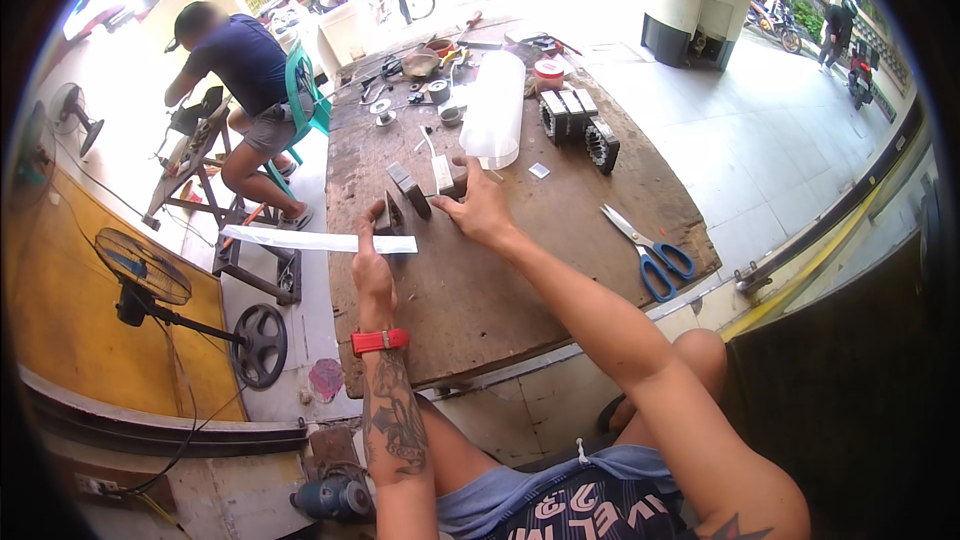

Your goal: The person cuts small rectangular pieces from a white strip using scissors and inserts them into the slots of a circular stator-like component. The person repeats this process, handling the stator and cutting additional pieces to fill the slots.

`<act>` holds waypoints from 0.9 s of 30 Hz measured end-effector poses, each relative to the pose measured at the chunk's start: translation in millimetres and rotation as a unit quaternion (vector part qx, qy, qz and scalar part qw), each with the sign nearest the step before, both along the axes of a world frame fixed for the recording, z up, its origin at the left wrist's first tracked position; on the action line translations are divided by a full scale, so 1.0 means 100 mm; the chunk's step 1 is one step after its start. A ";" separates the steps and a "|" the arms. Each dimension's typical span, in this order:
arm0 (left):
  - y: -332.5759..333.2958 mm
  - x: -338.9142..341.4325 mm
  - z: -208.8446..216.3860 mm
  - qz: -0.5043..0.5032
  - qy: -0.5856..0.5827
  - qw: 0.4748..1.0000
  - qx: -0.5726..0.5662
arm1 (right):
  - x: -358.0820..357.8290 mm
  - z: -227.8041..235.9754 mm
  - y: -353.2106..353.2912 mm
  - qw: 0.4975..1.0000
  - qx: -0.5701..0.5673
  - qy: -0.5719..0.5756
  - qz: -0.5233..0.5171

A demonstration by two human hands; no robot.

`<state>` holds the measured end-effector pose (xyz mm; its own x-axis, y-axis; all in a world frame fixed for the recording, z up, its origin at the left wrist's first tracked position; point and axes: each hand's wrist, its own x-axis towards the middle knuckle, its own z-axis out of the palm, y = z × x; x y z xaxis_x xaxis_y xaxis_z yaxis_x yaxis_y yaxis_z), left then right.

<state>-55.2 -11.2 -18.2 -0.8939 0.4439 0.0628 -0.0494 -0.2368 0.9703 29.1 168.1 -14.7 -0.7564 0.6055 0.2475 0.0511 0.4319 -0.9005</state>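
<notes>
"Hands?"
"Left hand [372,252] closed on a white strip [285,239]; right hand [482,210] half-curled beside the dark block [408,190] on the table [490,315], grip unclear."
"Step?"
"Probably positioning; next calls for steady alignment."

I see a thin dark piece [393,215] on edge, tilted, at the fingertips of the left hand [373,268]. Just beside it a flat grey block [408,190] with dark sides leans at a slant, close to the thumb of the right hand [483,212]. A long white strip [310,239] runs sideways across the left hand; from my feed I can't quite tell whether it's gripped.
</notes>
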 end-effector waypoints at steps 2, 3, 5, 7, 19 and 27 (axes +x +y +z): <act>-0.05 -0.05 -0.03 -0.027 0.035 0.999 -0.010 | 0.11 -0.01 0.04 1.000 -0.007 0.005 0.006; -0.09 -0.07 -0.02 -0.001 0.080 0.994 -0.068 | 0.21 -0.01 0.06 1.000 -0.014 0.001 0.005; -0.22 -0.07 0.09 0.040 0.180 0.967 -0.174 | 0.51 -0.02 0.13 0.997 -0.068 0.015 0.034; -0.38 -0.04 0.27 0.056 0.184 0.955 -0.225 | 0.84 -0.01 0.20 0.993 -0.101 0.005 0.061; -0.18 0.86 0.61 -0.010 0.449 0.654 -0.609 | 1.76 -0.04 0.31 0.882 -0.459 0.057 0.092; 0.30 1.45 0.25 -0.154 -0.119 0.978 0.076 | 1.65 0.12 0.04 0.850 -0.478 0.102 0.196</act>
<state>90.1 18.4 7.2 -0.7162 0.6965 -0.0443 -0.3614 -0.3159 0.8773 194.2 171.9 -2.8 -0.9469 0.3148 -0.0659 -0.1273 -0.5548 -0.8222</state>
